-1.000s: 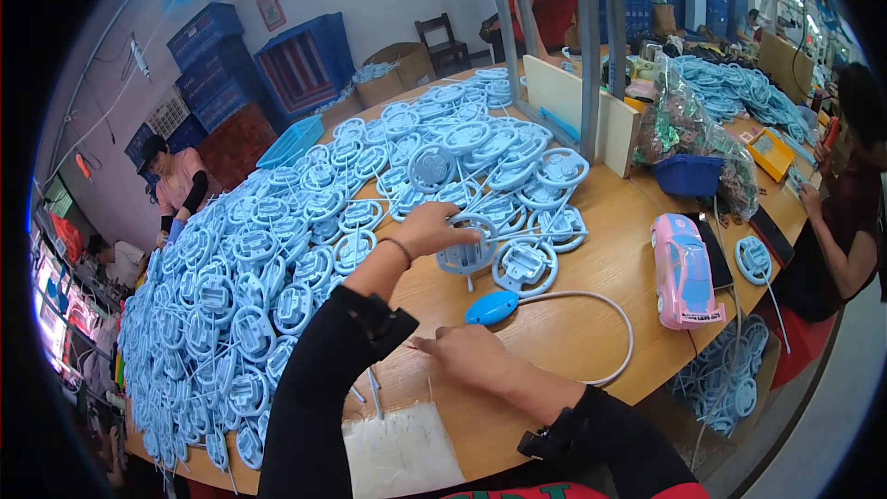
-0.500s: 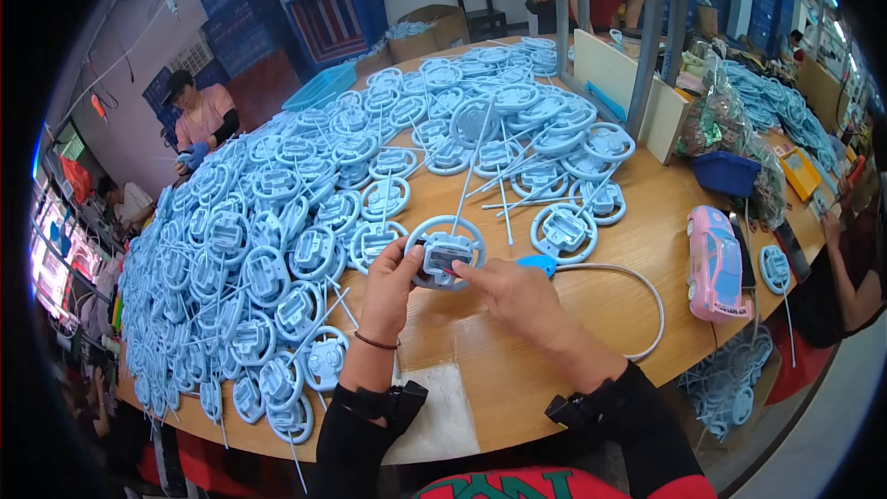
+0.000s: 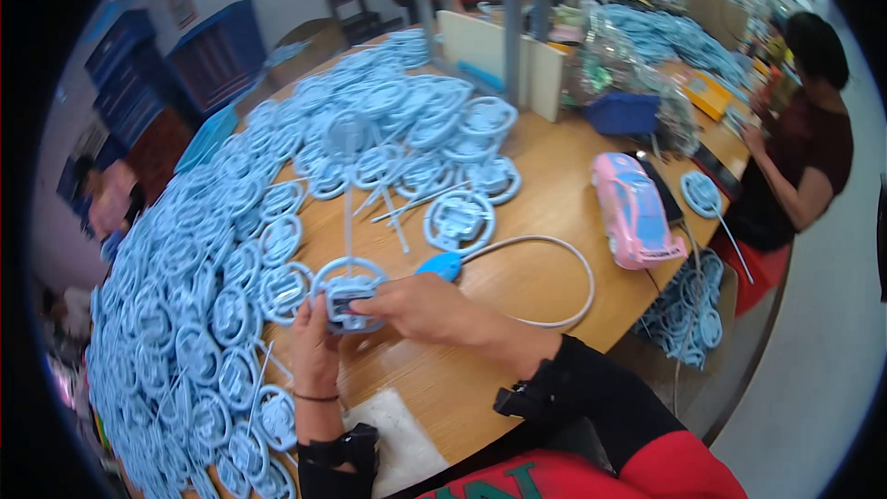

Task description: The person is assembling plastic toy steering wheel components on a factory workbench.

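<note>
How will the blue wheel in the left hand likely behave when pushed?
The blue wheel is probably stiff, since it looks evenly round in the left hand. Its open form suggests light weight. The long, thin rod may flex or snag.

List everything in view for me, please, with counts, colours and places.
Held wheel: one, light blue, between hands.
Other wheels: uncountable, light blue, mostly heaped left.
Table: one, brown, under heap.
Toy car: one, pink and blue, table's right.
Corded handle: one, blue, mid-table.
Sheet: one, whitish, near edge.
Bin: one, dark blue, beyond car.
Tray: one, yellow, far right.
Chair: one, dark, back.
Crates: several, dark blue, back left.
Co-workers: at least two, pink, dark tops, either side.
Left hand: one, bare, gripping wheel.
Right hand: one, bare, at wheel.
</note>
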The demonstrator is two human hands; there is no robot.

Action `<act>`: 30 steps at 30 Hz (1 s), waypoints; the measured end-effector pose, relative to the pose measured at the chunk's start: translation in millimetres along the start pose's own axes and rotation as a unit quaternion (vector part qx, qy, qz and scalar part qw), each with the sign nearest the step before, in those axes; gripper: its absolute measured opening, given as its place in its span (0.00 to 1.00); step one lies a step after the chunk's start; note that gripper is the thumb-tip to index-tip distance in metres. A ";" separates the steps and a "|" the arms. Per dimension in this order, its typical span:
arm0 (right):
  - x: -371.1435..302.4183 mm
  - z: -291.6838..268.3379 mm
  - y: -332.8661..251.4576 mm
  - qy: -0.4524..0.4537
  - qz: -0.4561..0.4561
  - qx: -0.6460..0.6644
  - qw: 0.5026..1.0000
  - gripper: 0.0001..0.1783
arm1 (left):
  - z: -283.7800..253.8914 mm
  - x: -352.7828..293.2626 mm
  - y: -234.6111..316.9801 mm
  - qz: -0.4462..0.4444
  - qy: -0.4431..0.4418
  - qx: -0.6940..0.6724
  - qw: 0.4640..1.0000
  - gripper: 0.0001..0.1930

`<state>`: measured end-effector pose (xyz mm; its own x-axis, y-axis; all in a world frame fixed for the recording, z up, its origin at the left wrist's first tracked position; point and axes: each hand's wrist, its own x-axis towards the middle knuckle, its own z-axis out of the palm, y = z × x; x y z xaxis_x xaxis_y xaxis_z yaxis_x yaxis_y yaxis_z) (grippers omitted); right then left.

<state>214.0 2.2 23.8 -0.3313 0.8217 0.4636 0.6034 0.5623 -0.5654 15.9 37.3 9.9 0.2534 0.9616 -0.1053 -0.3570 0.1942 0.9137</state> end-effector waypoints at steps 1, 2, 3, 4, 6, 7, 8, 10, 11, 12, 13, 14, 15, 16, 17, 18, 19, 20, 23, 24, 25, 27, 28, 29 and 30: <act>0.1 -0.4 2.4 0.009 -0.028 0.012 0.999 0.18 | 2.9 -1.4 1.3 0.010 -0.007 -0.003 1.000 0.13; -2.6 -2.4 5.3 0.015 -0.019 0.006 1.000 0.18 | 6.2 0.0 0.3 0.022 -0.012 -0.007 1.000 0.14; -4.8 -3.6 7.3 0.016 -0.012 0.010 1.000 0.17 | 10.2 3.0 -2.7 0.017 -0.021 -0.006 1.000 0.14; -5.6 -4.4 8.1 0.015 -0.012 0.016 1.000 0.16 | 13.8 2.8 -4.7 0.001 -0.039 -0.023 0.999 0.16; -6.6 -5.7 8.6 0.004 -0.008 0.005 1.000 0.16 | 18.9 1.2 -6.1 -0.014 -0.055 -0.040 0.998 0.18; -7.3 -5.5 7.9 -0.007 -0.003 -0.006 1.000 0.16 | 21.5 -0.4 -5.5 -0.024 -0.065 -0.045 0.997 0.19; -7.3 -5.3 6.8 -0.008 -0.003 -0.006 1.000 0.16 | 22.1 -1.6 -5.0 -0.034 -0.074 -0.050 0.995 0.20; -5.9 -5.1 3.7 -0.020 0.010 0.009 1.000 0.16 | 16.9 -1.8 -5.6 -0.042 -0.069 -0.057 0.995 0.20; -5.7 -4.6 2.2 -0.021 0.009 0.010 1.000 0.16 | 14.7 -1.8 -5.5 -0.050 -0.065 -0.063 0.995 0.20; -6.0 -4.2 0.9 -0.017 0.010 0.007 1.000 0.15 | 14.8 -2.0 -5.3 -0.049 -0.064 -0.063 0.995 0.20; -6.1 -2.9 -0.6 -0.013 0.011 0.005 1.000 0.15 | 15.0 -2.3 -5.3 -0.054 -0.058 -0.075 0.994 0.21; -5.8 -2.6 -2.1 -0.014 0.011 0.006 1.000 0.15 | 15.0 -2.1 -5.2 -0.060 -0.053 -0.086 0.993 0.21; -5.3 -2.8 -3.6 -0.011 0.029 0.018 0.999 0.15 | 14.0 -1.5 -5.2 -0.060 -0.051 -0.086 0.993 0.21; -4.9 -3.0 -5.1 -0.009 0.048 0.029 0.998 0.14 | 13.2 -1.1 -4.8 -0.052 -0.054 -0.071 0.995 0.21; -4.9 -0.6 -3.4 -0.009 0.046 0.030 0.998 0.14 | 12.4 0.0 -4.4 -0.045 -0.056 -0.056 0.996 0.21; -5.2 3.4 0.4 0.001 0.028 0.014 1.000 0.15 | 8.1 4.3 -3.6 -0.045 -0.055 -0.056 0.996 0.21; -4.0 3.8 2.7 0.011 0.005 -0.003 1.000 0.16 | 0.6 12.8 0.2 -0.032 -0.048 -0.002 0.998 0.20; -3.8 2.4 3.0 0.011 0.000 -0.004 1.000 0.16 | -8.3 22.4 7.8 -0.018 -0.040 0.052 0.998 0.19; -4.4 -2.9 -4.2 0.037 -0.004 -0.020 0.999 0.18 | -32.9 64.4 69.0 0.115 0.057 -0.044 0.991 0.21; -3.4 -6.3 -10.9 0.002 0.028 -0.031 0.999 0.18 | -48.4 84.2 99.0 0.183 0.044 -0.155 0.970 0.23; -5.3 -9.3 -9.1 -0.032 0.069 -0.048 0.996 0.18 | -25.9 91.4 123.0 0.264 -0.030 -0.215 0.940 0.24; -8.1 -5.5 -3.6 -0.049 0.072 -0.059 0.994 0.18 | 11.0 102.5 142.5 0.194 -0.035 -0.330 0.923 0.24; -9.8 -3.8 -1.3 -0.071 0.078 -0.068 0.992 0.18 | 20.8 115.4 137.6 0.171 -0.107 -0.240 0.950 0.23; -9.8 -4.1 0.6 -0.070 0.077 -0.070 0.992 0.18 | 30.8 127.8 131.0 0.146 -0.177 -0.147 0.962 0.24; -10.5 -7.6 1.9 -0.085 0.092 -0.076 0.989 0.18 | 55.8 133.1 117.4 0.180 -0.200 0.110 0.957 0.23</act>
<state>224.1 -6.1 23.0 -0.3145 0.9200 0.2339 0.7623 0.3917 -0.5152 57.9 177.3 125.1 0.4895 0.7988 0.3497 -0.2989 -0.2230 0.9279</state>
